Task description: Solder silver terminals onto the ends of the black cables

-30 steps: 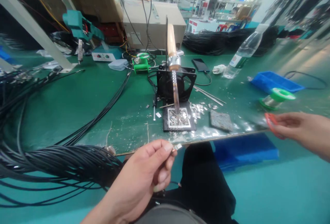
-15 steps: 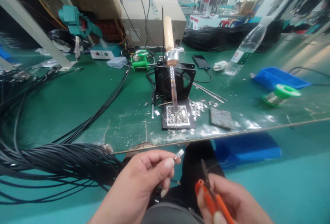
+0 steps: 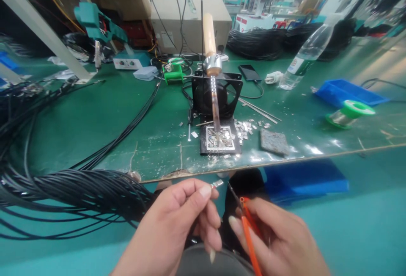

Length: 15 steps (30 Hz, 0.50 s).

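Between the thumb and forefinger of my left hand (image 3: 185, 214) is a small silvery metal connector (image 3: 218, 183), its end sticking out to the right. My right hand (image 3: 279, 229) is closed round the handles of orange-handled pliers (image 3: 249, 238). Their thin dark tip points up and left, just right of the connector and apart from it. Both hands are in front of the bench edge, above my lap. Beyond them a wooden-handled soldering iron (image 3: 215, 102) stands tip down over a small square tray (image 3: 207, 144) of metal bits.
A black fan (image 3: 233, 94) stands behind the iron. Loose metal pieces (image 3: 242, 128) and a grey stone block (image 3: 274, 142) lie to the right, with a solder spool (image 3: 357, 109) and blue bin (image 3: 349, 89) farther right. Black cables (image 3: 95, 195) hang over the edge at left.
My right hand has moved left and slightly up, and the pliers' tip is now closer to the connector and tilted more to the left. The connector has turned flatter.
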Tool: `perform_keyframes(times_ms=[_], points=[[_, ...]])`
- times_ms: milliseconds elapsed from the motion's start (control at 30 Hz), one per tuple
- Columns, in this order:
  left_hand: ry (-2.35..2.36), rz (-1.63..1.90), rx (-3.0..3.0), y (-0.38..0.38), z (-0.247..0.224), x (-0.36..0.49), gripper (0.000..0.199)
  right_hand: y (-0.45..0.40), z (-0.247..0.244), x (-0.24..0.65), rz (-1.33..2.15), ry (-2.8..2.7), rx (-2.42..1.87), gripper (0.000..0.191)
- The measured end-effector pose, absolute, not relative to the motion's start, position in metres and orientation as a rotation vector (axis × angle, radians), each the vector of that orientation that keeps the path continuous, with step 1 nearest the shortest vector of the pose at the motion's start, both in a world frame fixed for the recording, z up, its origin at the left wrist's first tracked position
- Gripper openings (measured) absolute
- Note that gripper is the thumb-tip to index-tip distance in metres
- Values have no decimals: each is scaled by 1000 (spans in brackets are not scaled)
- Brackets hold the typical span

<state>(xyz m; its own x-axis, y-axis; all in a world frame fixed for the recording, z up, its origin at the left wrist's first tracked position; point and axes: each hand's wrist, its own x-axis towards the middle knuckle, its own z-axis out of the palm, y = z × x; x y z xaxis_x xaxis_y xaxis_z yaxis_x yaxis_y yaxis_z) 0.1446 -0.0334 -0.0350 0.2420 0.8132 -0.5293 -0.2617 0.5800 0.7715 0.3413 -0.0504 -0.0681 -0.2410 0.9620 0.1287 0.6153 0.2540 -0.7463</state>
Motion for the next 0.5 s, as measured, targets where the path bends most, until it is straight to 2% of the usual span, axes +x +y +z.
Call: perform_keyframes(times_ms=[133, 233, 300, 433, 500], points=[[1104, 829, 567, -34, -34, 145, 32, -46, -63, 340, 525, -1978, -1350, 32], [1110, 844, 564, -33, -35, 146, 28, -46, -60, 341, 608, -1954, -1360, 28], [1127, 848, 612, -33, -38, 145, 25, -47, -58, 344, 925, -1885, -1424, 35], [1162, 833, 773, -33, -45, 141, 21, -51, -56, 352, 1775, -1585, -1402, 53], [1169, 819, 838, -34, -46, 138, 18, -54, -57, 356, 1959, -1464, -1344, 59]])
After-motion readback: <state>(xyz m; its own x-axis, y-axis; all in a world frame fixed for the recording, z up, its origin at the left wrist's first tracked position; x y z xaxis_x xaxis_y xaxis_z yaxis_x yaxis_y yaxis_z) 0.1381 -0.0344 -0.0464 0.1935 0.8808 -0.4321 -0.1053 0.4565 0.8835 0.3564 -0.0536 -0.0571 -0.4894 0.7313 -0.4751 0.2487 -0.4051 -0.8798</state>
